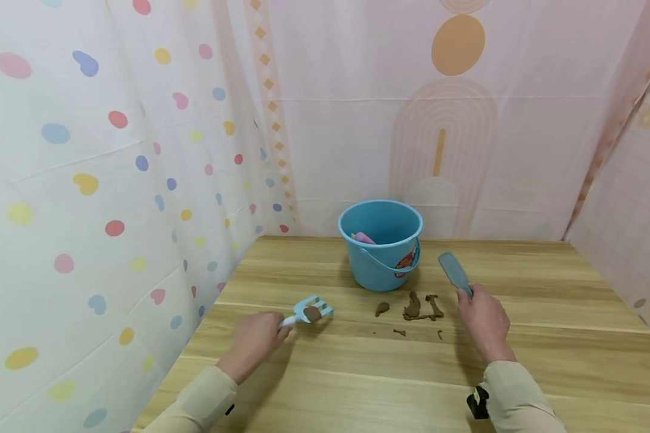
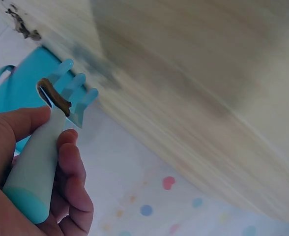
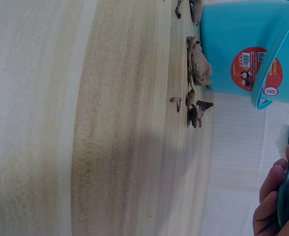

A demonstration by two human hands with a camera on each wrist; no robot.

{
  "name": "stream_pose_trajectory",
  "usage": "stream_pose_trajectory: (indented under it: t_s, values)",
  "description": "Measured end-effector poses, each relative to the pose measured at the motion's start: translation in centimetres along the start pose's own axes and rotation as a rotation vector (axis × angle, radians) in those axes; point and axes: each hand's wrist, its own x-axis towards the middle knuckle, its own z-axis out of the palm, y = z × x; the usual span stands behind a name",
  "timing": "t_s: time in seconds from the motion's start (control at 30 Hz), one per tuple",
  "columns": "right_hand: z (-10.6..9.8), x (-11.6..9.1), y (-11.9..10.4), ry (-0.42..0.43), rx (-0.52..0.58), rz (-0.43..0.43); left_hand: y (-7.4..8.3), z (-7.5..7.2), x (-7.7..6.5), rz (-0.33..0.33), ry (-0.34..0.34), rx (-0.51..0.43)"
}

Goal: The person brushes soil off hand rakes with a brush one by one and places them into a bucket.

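My left hand (image 1: 253,338) grips the pale handle of a light blue toy hand rake (image 2: 41,155), held above the table left of the bucket. A lump of brown clay (image 1: 312,314) lies on the rake's head, behind its tines. On the right, my right hand (image 1: 484,319) holds a flat blue-grey spatula (image 1: 452,269), its blade slanting up and away. Between the hands, brown clay pieces (image 1: 412,308) and smaller crumbs (image 1: 399,332) are scattered on the table in front of the bucket.
A blue bucket (image 1: 380,264) with its handle hanging down stands toward the back of the wooden table (image 1: 346,388). Something pink (image 1: 364,238) shows inside it. Patterned curtains (image 1: 336,132) hang behind the table and along both sides.
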Motion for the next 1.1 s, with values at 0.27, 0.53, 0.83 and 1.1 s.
stream_pose_trajectory:
  t_s: [0.27, 0.53, 0.83, 1.1]
  values:
    - [-0.3, -0.3, -0.5, -0.014, -0.001, -0.009, 3.1, -0.2, 1.4, 0.066, 0.012, -0.053]
    - [0.0, -1.1, -0.4, -0.024, 0.01, -0.032, 6.3, -0.1, 2.4, 0.138, 0.041, -0.112]
    - [0.3, -1.9, -0.8, -0.011, 0.002, -0.053, 8.6, 0.7, 3.0, 0.185, 0.029, -0.167]
    - [0.2, -2.2, -1.6, -0.013, -0.015, -0.083, 10.2, 1.2, 4.2, 0.173, 0.001, -0.227]
